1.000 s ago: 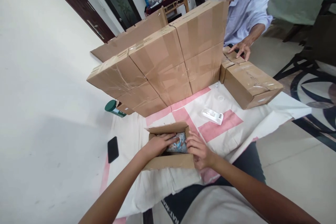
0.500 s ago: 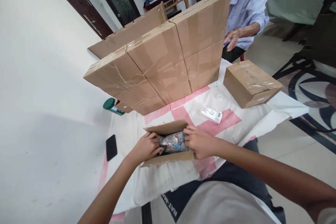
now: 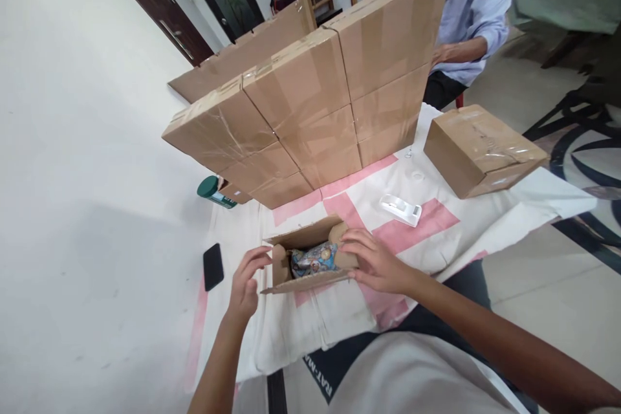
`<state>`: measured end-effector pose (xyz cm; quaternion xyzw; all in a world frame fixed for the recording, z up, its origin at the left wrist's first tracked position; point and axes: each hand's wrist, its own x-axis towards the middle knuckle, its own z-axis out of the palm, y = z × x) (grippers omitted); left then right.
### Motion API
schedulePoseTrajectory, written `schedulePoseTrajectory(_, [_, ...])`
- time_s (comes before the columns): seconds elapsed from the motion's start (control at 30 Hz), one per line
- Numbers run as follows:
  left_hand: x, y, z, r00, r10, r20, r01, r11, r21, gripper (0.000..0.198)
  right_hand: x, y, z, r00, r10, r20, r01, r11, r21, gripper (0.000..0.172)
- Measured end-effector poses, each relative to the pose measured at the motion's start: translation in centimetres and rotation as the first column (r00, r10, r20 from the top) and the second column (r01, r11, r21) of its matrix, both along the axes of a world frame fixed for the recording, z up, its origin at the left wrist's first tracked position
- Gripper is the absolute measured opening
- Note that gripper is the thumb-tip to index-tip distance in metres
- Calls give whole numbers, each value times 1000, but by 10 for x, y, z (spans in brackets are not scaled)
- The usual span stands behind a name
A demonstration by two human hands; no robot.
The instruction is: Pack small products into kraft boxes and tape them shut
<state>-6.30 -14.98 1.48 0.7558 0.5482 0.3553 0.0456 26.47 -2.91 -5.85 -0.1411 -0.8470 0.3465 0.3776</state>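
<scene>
An opened small cardboard box [image 3: 305,283] stands before me, its long side flaps raised. Inside lies a bag with a colourful blue pattern [image 3: 315,260], partly hidden by the box walls and the right end flap [image 3: 345,254]. At the box's left end, my left hand [image 3: 248,279] is open, fingers apart, just beside the left end flap [image 3: 279,262]. My right hand [image 3: 376,262] rests its spread fingertips against the right end flap and box edge, without wrapping around anything.
A tall wall of taped cardboard boxes [image 3: 301,87] stands across the table. A closed carton [image 3: 485,149] sits at right, with a white plastic gadget [image 3: 400,209] nearer. A black phone [image 3: 213,267] and a green-lidded canister [image 3: 209,186] lie left. Another person [image 3: 478,19] sits behind.
Both hands have come out of the box; the left hand has drawn back leftward. The end flaps now show folded inward over the bag. The other person's hand has gone behind the boxes.
</scene>
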Motion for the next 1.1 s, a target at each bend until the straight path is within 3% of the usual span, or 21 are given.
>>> schedulePoseTrajectory(0.07, [2,-13,-5,986,145,77,-147,989,19,60,-5,-9,-11,982,-166,-85,150,974,-171,47])
schedulePoseTrajectory(0.13, [9,-18,-12,958,280,-63,-282,959,-21,55,-12,-19,-21,947,-305,-99,249,895,-371,59])
schedulePoseTrajectory(0.23, [21,-14,-23,864,372,-338,-409,912,-41,70,-24,-31,-32,928,-361,-89,234,753,-614,69])
schedulePoseTrajectory(0.3, [26,-9,-29,839,391,-379,-419,908,8,76,-25,-31,-33,933,-352,-79,213,715,-666,69])
schedulePoseTrajectory(0.37, [28,-9,-33,828,404,-388,-411,909,70,76,-16,-24,-29,924,-376,-63,261,744,-615,65])
schedulePoseTrajectory(0.43, [30,-12,-35,828,355,-433,-372,927,47,68,3,-9,-23,870,-491,-48,412,777,-475,51])
schedulePoseTrajectory(0.47, [33,-14,-37,840,303,-451,-343,939,-9,63,16,0,-21,815,-578,-43,521,763,-382,42])
schedulePoseTrajectory(0.53, [39,-19,-40,869,210,-449,-300,944,-140,56,44,22,-17,665,-746,5,733,652,-197,28])
schedulePoseTrajectory(0.6, [46,-22,-42,879,206,-430,-312,930,-193,55,70,44,-18,531,-836,137,847,522,-98,25])
schedulePoseTrajectory(0.67, [55,-21,-41,856,253,-452,-369,910,-189,52,90,63,-21,500,-817,286,866,470,-170,26])
schedulePoseTrajectory(0.73, [67,-19,-37,837,305,-453,-411,898,-155,48,103,78,-26,576,-725,378,816,476,-328,29])
schedulePoseTrajectory(0.8, [83,-19,-35,855,363,-370,-408,911,-50,48,112,88,-31,653,-640,405,753,496,-432,30])
schedulePoseTrajectory(0.87, [109,-19,-39,903,376,-205,-355,925,135,49,117,94,-33,684,-598,418,727,515,-455,32])
schedulePoseTrajectory(0.97, [167,-14,-58,979,205,-15,-187,918,351,43,121,103,-33,723,-531,443,691,539,-482,35])
schedulePoseTrajectory(1.03, [211,5,-75,999,31,17,-35,947,318,32,120,110,-31,738,-481,474,675,549,-493,35])
schedulePoseTrajectory(1.1, [250,39,-93,998,47,-31,-38,969,245,29,118,117,-30,734,-438,519,676,549,-492,33])
